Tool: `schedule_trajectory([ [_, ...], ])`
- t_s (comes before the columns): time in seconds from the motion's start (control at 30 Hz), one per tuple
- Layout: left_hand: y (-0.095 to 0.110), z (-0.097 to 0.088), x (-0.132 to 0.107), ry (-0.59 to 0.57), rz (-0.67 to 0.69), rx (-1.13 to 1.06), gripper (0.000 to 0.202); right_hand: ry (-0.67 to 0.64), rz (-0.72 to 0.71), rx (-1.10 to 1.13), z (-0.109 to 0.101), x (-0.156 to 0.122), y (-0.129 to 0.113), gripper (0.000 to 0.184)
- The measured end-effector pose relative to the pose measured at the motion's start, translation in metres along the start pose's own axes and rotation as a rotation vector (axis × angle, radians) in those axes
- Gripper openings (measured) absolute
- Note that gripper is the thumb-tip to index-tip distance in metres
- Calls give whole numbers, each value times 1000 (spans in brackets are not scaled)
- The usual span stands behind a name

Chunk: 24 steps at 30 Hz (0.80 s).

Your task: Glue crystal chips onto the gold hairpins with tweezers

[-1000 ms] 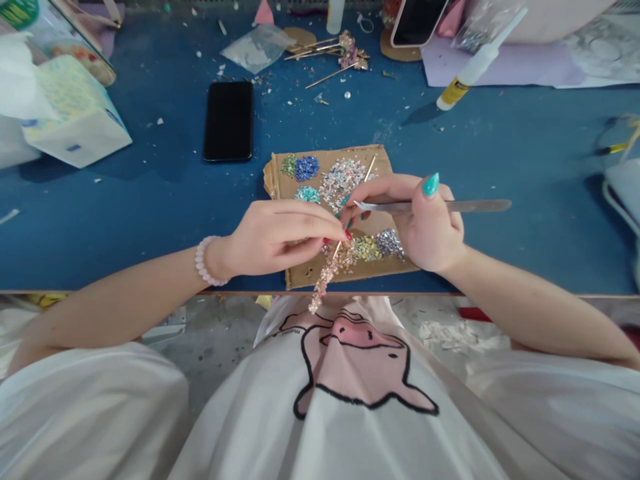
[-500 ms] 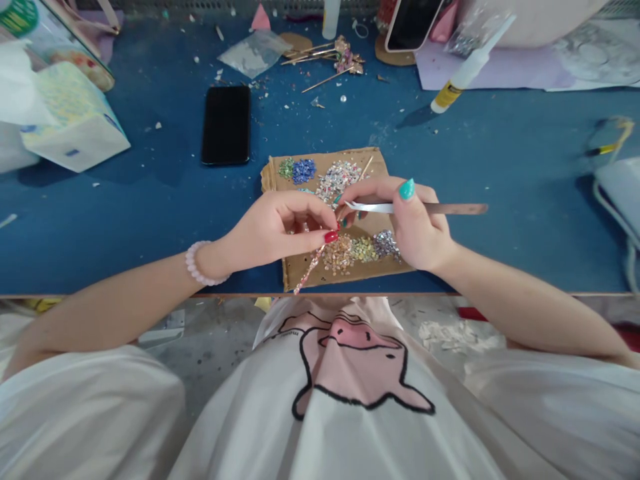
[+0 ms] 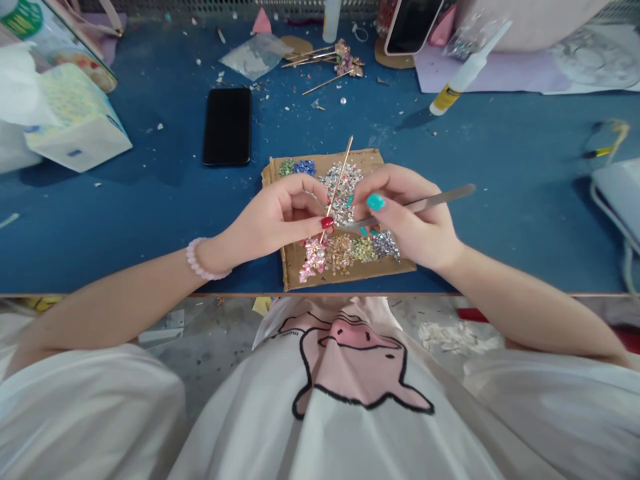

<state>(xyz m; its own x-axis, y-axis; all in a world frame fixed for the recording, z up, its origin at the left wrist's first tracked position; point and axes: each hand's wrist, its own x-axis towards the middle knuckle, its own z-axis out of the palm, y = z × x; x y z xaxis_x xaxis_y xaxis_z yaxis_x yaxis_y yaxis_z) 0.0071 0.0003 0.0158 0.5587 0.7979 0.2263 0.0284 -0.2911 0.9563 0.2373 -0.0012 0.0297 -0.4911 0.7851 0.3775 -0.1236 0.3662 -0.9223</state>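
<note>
My left hand [image 3: 273,217], with red nails and a pale bead bracelet, pinches a hairpin by its thin gold stick [image 3: 343,170]. The stick slants up and away, and the pink jewelled ornament [image 3: 313,259] hangs below my fingers. Metal tweezers [image 3: 450,196] lie across my right hand [image 3: 417,223], gripped near the thumb, their tips close to the stick; contact cannot be made out. Under both hands is a cardboard piece [image 3: 373,272] bearing sorted rhinestones: silvery ones [image 3: 345,183], orange ones [image 3: 340,253], yellow ones [image 3: 364,249], grey ones [image 3: 385,245], blue ones [image 3: 305,167] and green ones [image 3: 287,167].
A black phone [image 3: 227,127] lies left of the cardboard, beyond it a tissue box [image 3: 80,133]. Several gold hairpins [image 3: 345,60] and a plastic bag [image 3: 257,55] lie at the back. A glue bottle [image 3: 457,83] stands back right. Nearby is a propped phone [image 3: 414,25].
The hairpin has turned: its stick now points up and away, and its pink ornament shows face-on. My right hand has tilted the tweezers, their rear end rising and tips dropping.
</note>
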Motion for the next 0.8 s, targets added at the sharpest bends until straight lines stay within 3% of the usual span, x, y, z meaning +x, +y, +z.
schedule_trajectory([
  [0.3,-5,-1,-1,29,20,35,25,-114,44,11,3,3,0,32],
  [0.8,-5,2,-3,19,20,13,32,-149,41,71,7,2,0,27],
])
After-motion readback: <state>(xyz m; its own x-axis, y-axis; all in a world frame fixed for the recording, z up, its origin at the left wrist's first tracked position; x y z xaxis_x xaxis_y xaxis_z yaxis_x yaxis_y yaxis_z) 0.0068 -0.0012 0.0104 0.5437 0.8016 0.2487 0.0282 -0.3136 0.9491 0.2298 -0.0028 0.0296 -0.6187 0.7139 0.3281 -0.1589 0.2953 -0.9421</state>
